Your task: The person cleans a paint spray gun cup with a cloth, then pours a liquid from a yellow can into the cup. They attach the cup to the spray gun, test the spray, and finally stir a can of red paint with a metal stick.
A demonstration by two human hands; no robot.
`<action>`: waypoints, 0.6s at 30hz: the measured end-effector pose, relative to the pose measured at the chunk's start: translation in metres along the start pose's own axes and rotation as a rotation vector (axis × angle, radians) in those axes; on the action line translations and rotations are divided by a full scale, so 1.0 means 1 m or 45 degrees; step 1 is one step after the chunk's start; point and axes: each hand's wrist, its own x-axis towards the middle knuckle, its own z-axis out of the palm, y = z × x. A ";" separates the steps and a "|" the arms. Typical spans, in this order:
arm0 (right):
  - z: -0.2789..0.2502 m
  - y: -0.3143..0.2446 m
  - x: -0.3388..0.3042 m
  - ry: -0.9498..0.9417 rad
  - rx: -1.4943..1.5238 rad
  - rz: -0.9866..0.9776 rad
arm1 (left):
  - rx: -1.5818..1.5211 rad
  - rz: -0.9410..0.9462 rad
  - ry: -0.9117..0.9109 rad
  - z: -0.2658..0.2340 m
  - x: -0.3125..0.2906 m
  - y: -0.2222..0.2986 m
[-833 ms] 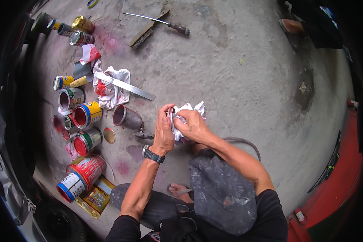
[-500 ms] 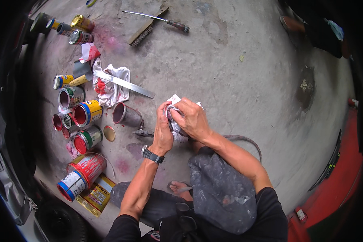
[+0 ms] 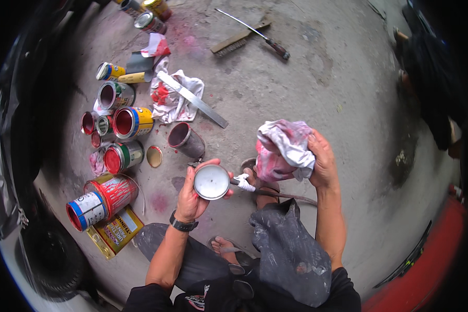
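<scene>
My left hand point(image 3: 189, 200) holds a round lid point(image 3: 211, 183), its pale face with a small dark hole turned up and the fingers curled round its dark rim. Off to the right, my right hand point(image 3: 324, 161) grips a crumpled white rag point(image 3: 287, 148) stained pink and red. Lid and rag are apart. Just beyond my left hand stands the open, paint-stained cup point(image 3: 193, 146) of what looks like a spray gun, whose lower parts are mostly hidden by the hand and lid. A hose point(image 3: 283, 195) with a white cloth wrap runs to the right.
Open paint cans point(image 3: 140, 124) cluster at the left, beside a red-smeared bucket point(image 3: 120, 193) and a flat yellow tin point(image 3: 117, 231). Farther off lie a metal strip point(image 3: 203, 104) on a stained cloth, a wire brush point(image 3: 239, 40) and a screwdriver point(image 3: 280, 50). Another person point(image 3: 431, 78) is at the right.
My hands were together, with the rag pressed on the round thing. Now they are apart: the rag has gone right with my right hand, and the lid's pale face shows. The view has shifted.
</scene>
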 end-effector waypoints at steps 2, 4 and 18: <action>0.000 0.000 0.003 0.007 0.053 -0.053 | -0.110 -0.013 0.148 -0.024 -0.032 0.002; 0.001 -0.004 0.005 0.010 0.119 -0.054 | -0.241 0.022 0.397 -0.054 -0.054 0.001; 0.095 -0.041 0.086 -0.023 -0.660 -0.233 | 1.057 0.332 1.396 -0.199 -0.028 -0.042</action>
